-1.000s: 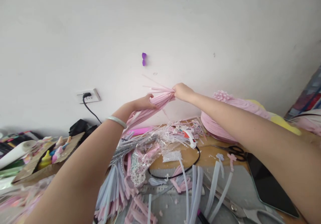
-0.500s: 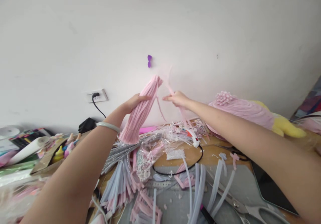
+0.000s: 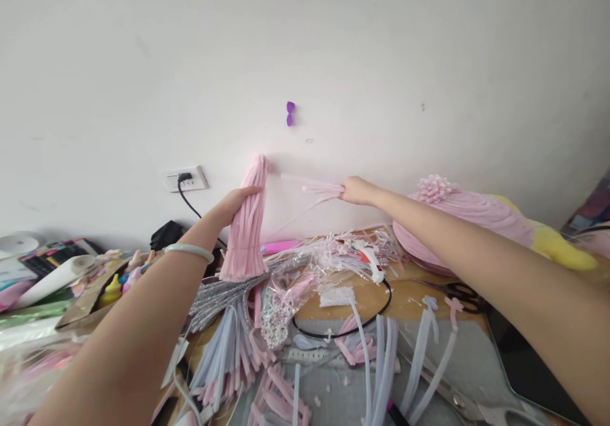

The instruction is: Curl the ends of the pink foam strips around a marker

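My left hand [image 3: 241, 200] is closed round a thick bundle of pink pipe cleaners [image 3: 245, 235], held nearly upright above the back of the table. To its right, my right hand [image 3: 359, 191] is closed on a few loose pink pipe cleaners [image 3: 321, 189], whose tips point left toward the bundle. Beneath both hands lie silver tinsel stems [image 3: 223, 299] and crinkled clear wrapping with pearly beads [image 3: 281, 315]. A white and red glue gun [image 3: 372, 262] rests below my right hand.
A grey cutting mat [image 3: 343, 388] bears pale blue and pink stems, a ruler [image 3: 314, 356] and large scissors [image 3: 452, 397]. Right of it lies a dark tablet [image 3: 528, 362]. Behind my right forearm sits a pink and yellow piece [image 3: 476, 219]. A socket [image 3: 190, 179] with a plug is on the wall.
My right hand has moved right, away from the bundle, and the stems in it now lie nearly level. My left hand has shifted left and the bundle stands more upright.
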Demonstrator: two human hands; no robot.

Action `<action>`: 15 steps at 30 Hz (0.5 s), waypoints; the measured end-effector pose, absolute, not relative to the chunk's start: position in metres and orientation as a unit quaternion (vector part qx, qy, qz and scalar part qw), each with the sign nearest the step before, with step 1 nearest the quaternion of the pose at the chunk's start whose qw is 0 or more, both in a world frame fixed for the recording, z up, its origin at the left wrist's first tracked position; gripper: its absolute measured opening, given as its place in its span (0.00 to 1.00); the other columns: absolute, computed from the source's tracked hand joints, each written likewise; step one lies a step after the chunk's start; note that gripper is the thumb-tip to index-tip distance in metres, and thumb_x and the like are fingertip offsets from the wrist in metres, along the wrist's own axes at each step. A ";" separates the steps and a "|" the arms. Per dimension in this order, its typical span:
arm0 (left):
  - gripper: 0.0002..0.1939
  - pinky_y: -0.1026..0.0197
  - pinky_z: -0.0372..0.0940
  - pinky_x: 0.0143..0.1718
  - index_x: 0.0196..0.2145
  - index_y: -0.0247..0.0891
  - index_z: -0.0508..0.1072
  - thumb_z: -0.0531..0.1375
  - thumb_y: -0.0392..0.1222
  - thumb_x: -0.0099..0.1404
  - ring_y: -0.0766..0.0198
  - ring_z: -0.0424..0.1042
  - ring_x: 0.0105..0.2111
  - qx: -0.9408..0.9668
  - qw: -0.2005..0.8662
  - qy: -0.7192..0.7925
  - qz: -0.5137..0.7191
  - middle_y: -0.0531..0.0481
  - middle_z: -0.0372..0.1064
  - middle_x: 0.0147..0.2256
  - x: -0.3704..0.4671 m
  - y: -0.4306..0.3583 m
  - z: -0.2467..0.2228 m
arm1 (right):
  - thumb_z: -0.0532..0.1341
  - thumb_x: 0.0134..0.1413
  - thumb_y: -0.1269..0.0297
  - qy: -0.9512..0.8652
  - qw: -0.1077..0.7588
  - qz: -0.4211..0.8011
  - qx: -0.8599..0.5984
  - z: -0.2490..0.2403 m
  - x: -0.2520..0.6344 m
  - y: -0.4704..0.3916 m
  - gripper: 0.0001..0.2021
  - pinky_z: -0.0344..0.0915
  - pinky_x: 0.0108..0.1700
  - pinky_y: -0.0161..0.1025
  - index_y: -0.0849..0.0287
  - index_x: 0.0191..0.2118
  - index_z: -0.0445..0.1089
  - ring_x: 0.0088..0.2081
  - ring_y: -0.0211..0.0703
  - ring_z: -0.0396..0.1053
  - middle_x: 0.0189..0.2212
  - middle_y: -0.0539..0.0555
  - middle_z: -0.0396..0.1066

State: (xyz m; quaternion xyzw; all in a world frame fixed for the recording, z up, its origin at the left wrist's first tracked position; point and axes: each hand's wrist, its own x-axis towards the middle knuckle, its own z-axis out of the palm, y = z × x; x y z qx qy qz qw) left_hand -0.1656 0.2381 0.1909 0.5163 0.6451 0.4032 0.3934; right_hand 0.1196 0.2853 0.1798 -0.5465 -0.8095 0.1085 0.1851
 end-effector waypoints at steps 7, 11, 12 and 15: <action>0.14 0.58 0.62 0.17 0.23 0.39 0.69 0.61 0.52 0.47 0.57 0.67 0.17 0.519 0.442 0.635 0.363 0.47 0.68 0.16 -0.165 0.235 0.180 | 0.57 0.51 0.66 -0.828 0.184 0.131 -0.513 0.163 0.129 0.283 0.09 0.57 0.31 0.29 0.65 0.33 0.73 0.31 0.39 0.68 0.30 0.56 0.73; 0.16 0.56 0.68 0.31 0.30 0.36 0.72 0.60 0.49 0.46 0.53 0.73 0.32 0.528 0.585 0.506 0.351 0.42 0.75 0.31 -0.150 0.223 0.171 | 0.53 0.54 0.60 -0.830 0.235 0.154 -0.483 0.165 0.118 0.267 0.14 0.55 0.28 0.29 0.64 0.34 0.73 0.27 0.35 0.65 0.29 0.53 0.73; 0.17 0.54 0.68 0.36 0.32 0.36 0.72 0.59 0.49 0.46 0.51 0.72 0.37 0.526 0.626 0.451 0.359 0.41 0.74 0.37 -0.146 0.220 0.168 | 0.53 0.53 0.60 -0.827 0.254 0.164 -0.474 0.166 0.115 0.264 0.15 0.55 0.27 0.29 0.64 0.33 0.73 0.25 0.34 0.64 0.28 0.52 0.72; 0.17 0.51 0.66 0.41 0.31 0.37 0.70 0.57 0.50 0.45 0.51 0.71 0.41 0.514 0.687 0.344 0.380 0.40 0.71 0.43 -0.138 0.211 0.161 | 0.54 0.52 0.60 -0.815 0.315 0.190 -0.448 0.169 0.112 0.257 0.14 0.53 0.26 0.30 0.64 0.31 0.72 0.23 0.34 0.61 0.26 0.52 0.71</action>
